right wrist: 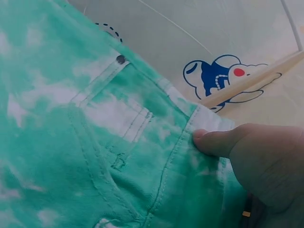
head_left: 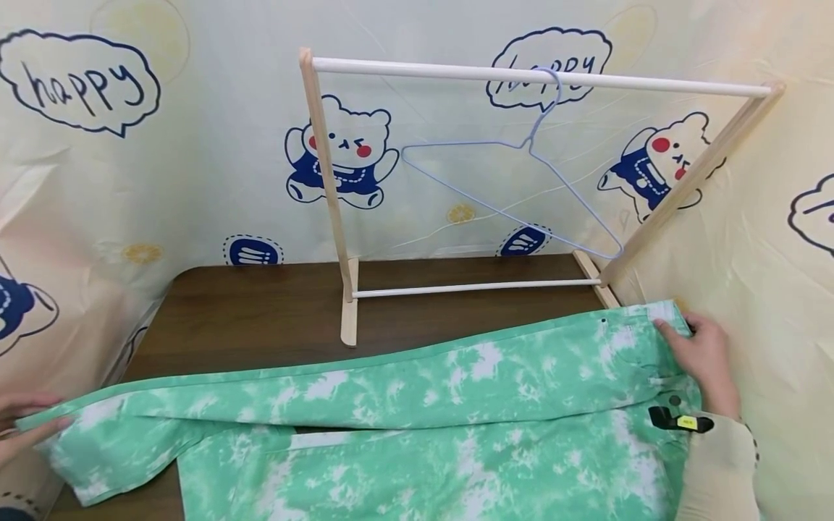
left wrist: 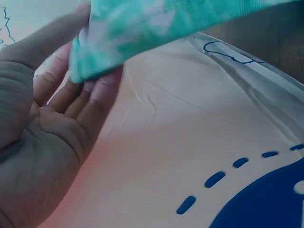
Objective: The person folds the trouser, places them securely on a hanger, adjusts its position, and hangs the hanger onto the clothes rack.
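Green and white tie-dye pants [head_left: 456, 383] lie spread across the table, one leg stretched along the far side. At the far left, my left hand [head_left: 26, 434] pinches the hem of that leg; in the left wrist view, the hem [left wrist: 109, 47] sits between thumb and fingers. On the right, my right hand [head_left: 706, 354] grips the waistband corner, thumb on top and fingers hidden beneath. A pocket with a dark rivet [right wrist: 120, 59] shows close to the waistband [right wrist: 185, 147] in the right wrist view.
Behind the pants, a wooden rack [head_left: 348, 311] with white bars stands on the brown table [head_left: 247, 318]. From its top bar hangs a thin blue hanger [head_left: 469, 142]. Printed cloth [head_left: 215, 145] with bears and "happy" bubbles surrounds the table at the back and sides.
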`<move>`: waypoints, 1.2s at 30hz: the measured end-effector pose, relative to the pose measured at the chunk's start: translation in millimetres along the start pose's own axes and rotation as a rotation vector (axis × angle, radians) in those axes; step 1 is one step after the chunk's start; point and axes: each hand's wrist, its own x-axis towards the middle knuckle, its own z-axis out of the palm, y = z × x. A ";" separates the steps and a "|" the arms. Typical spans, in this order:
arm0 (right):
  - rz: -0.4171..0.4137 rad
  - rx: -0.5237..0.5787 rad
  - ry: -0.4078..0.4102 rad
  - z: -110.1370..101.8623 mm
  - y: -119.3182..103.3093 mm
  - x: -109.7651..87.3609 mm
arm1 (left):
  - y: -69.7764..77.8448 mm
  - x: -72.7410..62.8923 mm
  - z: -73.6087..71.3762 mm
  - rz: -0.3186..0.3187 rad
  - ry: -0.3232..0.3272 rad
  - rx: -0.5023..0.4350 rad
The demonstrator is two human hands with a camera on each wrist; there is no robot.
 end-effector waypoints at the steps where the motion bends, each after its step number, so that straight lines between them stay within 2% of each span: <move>1: 0.014 0.000 0.015 1.1 0.4 0.1 | -3.7 0.4 -0.2 -0.010 0.007 -0.011; 4: 0.063 0.006 0.063 4.4 0.8 0.9 | -6.9 1.9 -0.8 0.008 0.055 -0.074; 8: 0.170 0.030 0.160 6.9 -1.4 1.8 | 1.8 3.0 -2.9 0.066 0.130 -0.077; 9: 0.204 0.043 0.186 7.1 -2.4 2.0 | 4.2 3.0 -2.0 0.069 0.157 -0.042; 10: 0.242 0.058 0.206 7.3 -3.5 2.1 | 7.7 3.2 -1.3 0.057 0.173 -0.031; 12: 0.303 0.083 0.234 7.3 -5.3 2.9 | 14.1 4.0 3.1 -0.006 0.197 -0.016; 14: 0.327 0.097 0.249 8.6 -6.3 4.2 | 21.0 5.2 7.6 -0.069 0.198 -0.003; 17: 0.310 0.091 0.210 11.9 -6.6 6.7 | 31.6 8.4 11.4 -0.089 0.113 -0.011; 18: 0.296 0.074 0.180 13.4 -6.4 7.2 | 35.2 9.3 11.4 -0.073 0.062 -0.005; 20: 0.256 0.039 0.105 16.6 -5.5 8.3 | 39.1 11.4 11.6 -0.001 -0.023 -0.010; 23: 0.202 -0.009 0.003 20.7 -4.2 10.0 | 44.7 14.0 11.7 0.056 -0.178 0.012; 28: 0.136 -0.033 -0.078 25.4 -1.1 12.2 | 46.8 12.9 18.1 0.118 -0.371 0.127; 31: 0.071 -0.052 -0.165 29.2 3.3 12.8 | 46.3 8.7 21.5 0.159 -0.393 0.165; 34: -0.001 -0.069 -0.249 34.9 8.6 14.5 | 47.2 4.6 22.4 0.148 -0.401 0.204; 36: -0.021 -0.072 -0.275 38.2 10.7 16.2 | 48.1 3.4 23.6 0.135 -0.397 0.215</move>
